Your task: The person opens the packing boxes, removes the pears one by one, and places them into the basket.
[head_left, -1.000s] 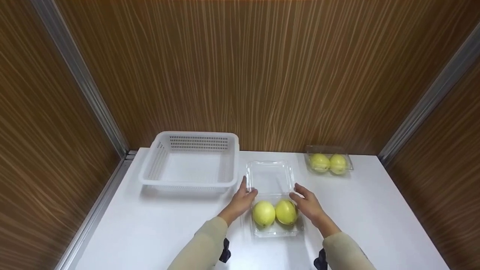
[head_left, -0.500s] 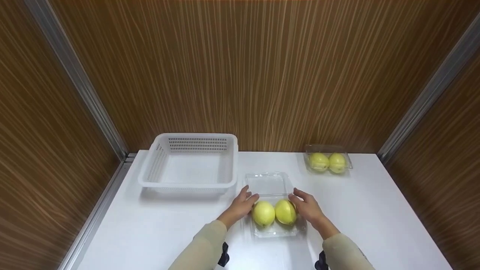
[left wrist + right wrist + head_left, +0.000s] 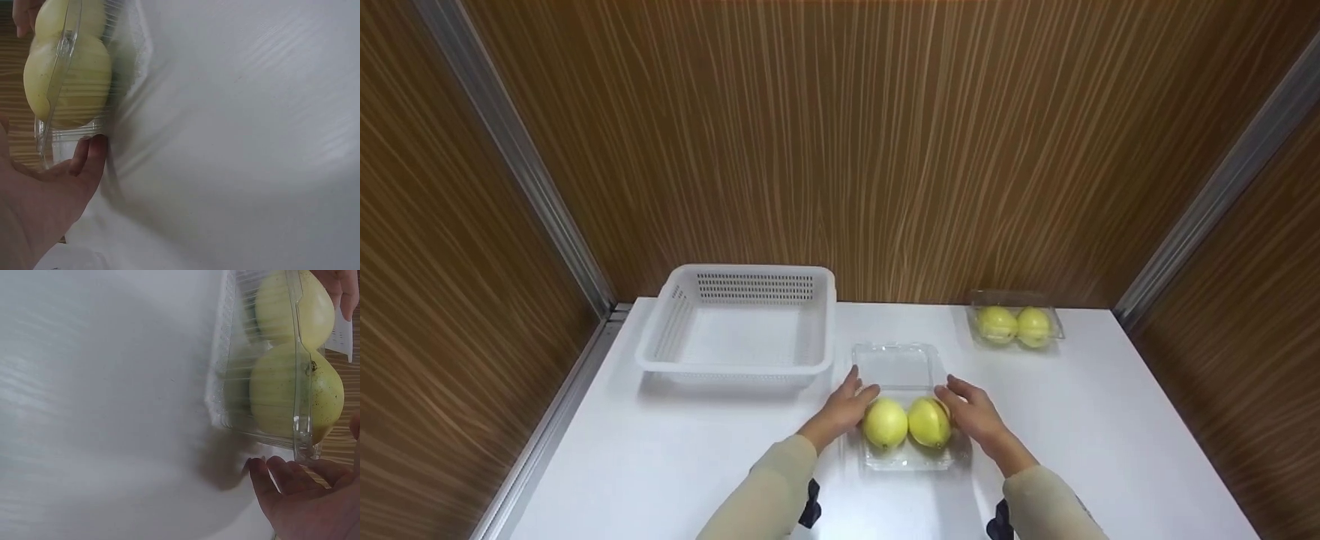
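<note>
A clear plastic clamshell box [image 3: 907, 463] stands near the middle of the table, its lid [image 3: 894, 366] tipped back from the base. Two smooth, rounded yellow fruits [image 3: 885, 424] lie side by side in the base; their exact kind is unclear. My left hand [image 3: 840, 409] is at the box's far left corner, thumb toward the lid's hinge edge. At the far right corner, my right hand [image 3: 976, 414] mirrors it. Both wrist views show fairly straight or loosely bent fingers beside the box's end walls. Contact with the plastic is hard to make out.
A white perforated basket [image 3: 739, 370] stands at the back left, with nothing in it. Another clear box [image 3: 1059, 324] at the back right holds two similar yellow fruits [image 3: 997, 325]. Wood-grain panels [image 3: 840, 150] border the white table [image 3: 697, 457].
The lid's far edge has come nearer, so the lid looks shorter than a second ago. Both hands have shifted slightly at the box's corners. The fruits stay in place in the base.
</note>
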`<state>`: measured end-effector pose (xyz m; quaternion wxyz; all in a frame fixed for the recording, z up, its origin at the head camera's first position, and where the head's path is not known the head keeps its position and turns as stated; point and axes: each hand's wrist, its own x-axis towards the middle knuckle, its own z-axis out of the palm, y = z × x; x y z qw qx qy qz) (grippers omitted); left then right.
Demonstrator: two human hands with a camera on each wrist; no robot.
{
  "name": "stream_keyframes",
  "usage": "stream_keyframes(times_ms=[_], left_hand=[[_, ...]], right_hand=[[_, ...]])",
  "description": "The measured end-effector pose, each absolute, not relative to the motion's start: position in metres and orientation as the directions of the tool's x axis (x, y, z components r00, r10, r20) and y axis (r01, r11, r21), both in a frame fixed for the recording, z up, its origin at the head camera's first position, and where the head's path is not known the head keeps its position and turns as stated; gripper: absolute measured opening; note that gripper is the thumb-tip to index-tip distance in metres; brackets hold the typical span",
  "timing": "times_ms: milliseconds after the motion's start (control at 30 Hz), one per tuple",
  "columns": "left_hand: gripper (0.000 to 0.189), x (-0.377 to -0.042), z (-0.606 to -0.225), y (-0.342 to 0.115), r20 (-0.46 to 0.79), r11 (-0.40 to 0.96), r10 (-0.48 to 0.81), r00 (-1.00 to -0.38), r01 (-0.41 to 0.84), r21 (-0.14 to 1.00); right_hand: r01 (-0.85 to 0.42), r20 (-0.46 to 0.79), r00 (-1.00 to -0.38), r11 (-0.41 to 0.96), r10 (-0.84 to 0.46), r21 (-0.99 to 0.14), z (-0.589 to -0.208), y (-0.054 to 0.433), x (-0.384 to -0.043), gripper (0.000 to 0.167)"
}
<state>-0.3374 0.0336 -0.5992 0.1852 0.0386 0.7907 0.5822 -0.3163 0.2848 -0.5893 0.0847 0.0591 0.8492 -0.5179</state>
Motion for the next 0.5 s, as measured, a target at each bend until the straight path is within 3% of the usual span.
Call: stream_keyframes(times_ms=[167,300,500], left_hand=[[0.085,-0.328,-0.601,0.033,-0.146,0.481,0.246,-0.958,-0.010,0.877],[0.083,-0.312,-0.601,0.031,0.044,0.648,0.246,-0.968,0.198,0.735],[0.072,-0.289,-0.603,0.027,0.321,0.715,0.444,-0.837,0.547,0.436]], right_hand=[[0.169,-0.171,-0.985,0.414,0.032,-0.895,-0.592,0.283,-0.312,0.072],[0.158,-0.149,-0.987,0.415,0.055,-0.896,-0.594,0.285,-0.303,0.073],[0.235,-0.185,-0.971,0.439,0.153,-0.868,-0.593,0.299,-0.287,0.049]])
